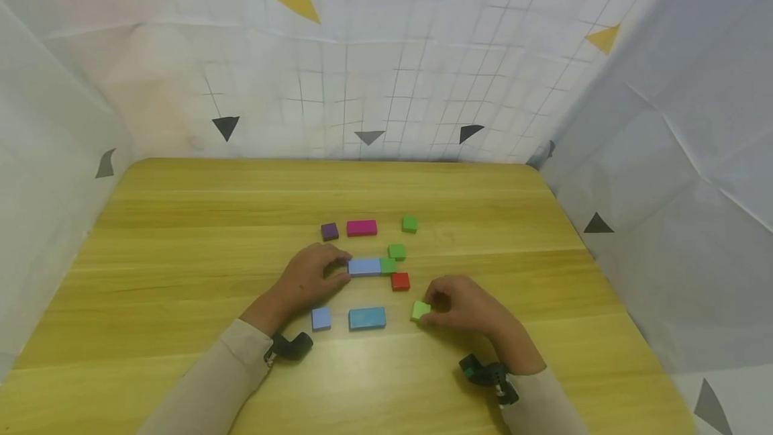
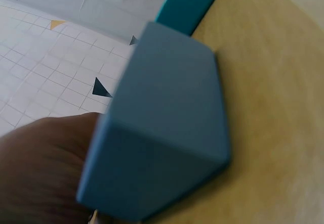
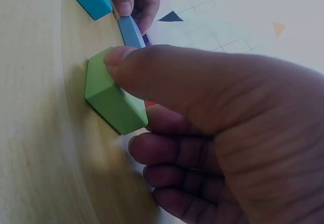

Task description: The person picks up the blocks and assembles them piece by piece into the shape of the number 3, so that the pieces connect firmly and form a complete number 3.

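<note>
My left hand (image 1: 308, 275) grips the left end of a long light-blue block (image 1: 365, 267) between thumb and fingers. A green block (image 1: 388, 266) touches that block's right end. Another green block (image 1: 396, 252) lies just behind, and a red block (image 1: 400, 281) sits at the front right of the row. To the right, my right hand (image 1: 468, 307) pinches a light-green block (image 1: 420, 311) by thumb and forefinger, its other fingers curled below in the right wrist view. A small blue block (image 2: 167, 97) fills much of the left wrist view, hiding most of the left hand.
A dark purple block (image 1: 329, 231), a magenta block (image 1: 362, 227) and a green block (image 1: 409, 224) lie farther back on the wooden table (image 1: 181, 220). Nearer the person is a long teal-blue block (image 1: 367, 318). White sheeting (image 1: 386, 86) stands along the back and sides.
</note>
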Action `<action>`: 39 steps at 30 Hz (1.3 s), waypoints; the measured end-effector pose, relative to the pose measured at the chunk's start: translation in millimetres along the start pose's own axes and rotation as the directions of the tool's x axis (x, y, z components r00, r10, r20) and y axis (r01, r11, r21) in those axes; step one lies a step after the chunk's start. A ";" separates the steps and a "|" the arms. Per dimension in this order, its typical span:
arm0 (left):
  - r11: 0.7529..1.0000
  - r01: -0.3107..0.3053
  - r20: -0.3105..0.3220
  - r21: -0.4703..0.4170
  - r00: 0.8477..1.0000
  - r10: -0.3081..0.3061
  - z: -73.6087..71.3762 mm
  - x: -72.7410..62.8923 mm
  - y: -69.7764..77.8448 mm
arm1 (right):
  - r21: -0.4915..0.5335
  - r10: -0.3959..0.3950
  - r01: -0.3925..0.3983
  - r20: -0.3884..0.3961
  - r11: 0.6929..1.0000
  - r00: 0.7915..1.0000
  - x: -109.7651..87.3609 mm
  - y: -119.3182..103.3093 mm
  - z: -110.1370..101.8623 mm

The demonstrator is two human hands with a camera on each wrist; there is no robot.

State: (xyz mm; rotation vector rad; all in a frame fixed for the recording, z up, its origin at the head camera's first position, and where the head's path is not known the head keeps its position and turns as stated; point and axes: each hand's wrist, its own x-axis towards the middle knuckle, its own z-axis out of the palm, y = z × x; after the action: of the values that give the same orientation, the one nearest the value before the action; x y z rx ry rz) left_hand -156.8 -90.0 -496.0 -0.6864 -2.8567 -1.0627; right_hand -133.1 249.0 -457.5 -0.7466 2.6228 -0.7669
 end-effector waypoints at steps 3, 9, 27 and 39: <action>1.000 -0.005 -0.004 -0.002 1.000 0.005 -0.2 -0.5 -0.2 | -0.005 -0.002 0.002 -0.009 1.000 1.000 0.7 0.3 1.4; 1.000 -0.006 0.002 -0.003 1.000 0.006 -1.1 0.2 -0.5 | -0.010 -0.024 0.023 -0.028 1.000 0.999 2.2 -1.4 3.5; 1.000 0.009 0.023 0.013 1.000 -0.009 -5.2 3.3 -5.2 | -0.005 -0.099 0.099 -0.051 0.995 0.994 2.8 -2.7 3.2; 1.000 0.005 0.019 -0.004 1.000 -0.005 -6.0 3.7 -5.8 | 0.002 -0.117 0.118 -0.050 0.993 0.992 3.7 -4.1 3.3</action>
State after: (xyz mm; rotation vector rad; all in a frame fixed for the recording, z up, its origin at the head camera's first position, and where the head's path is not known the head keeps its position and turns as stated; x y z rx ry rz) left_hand -163.2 -96.2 -494.4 -0.6936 -2.8741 -1.0690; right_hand -133.1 242.6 -458.4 -0.8983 2.6389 -0.8350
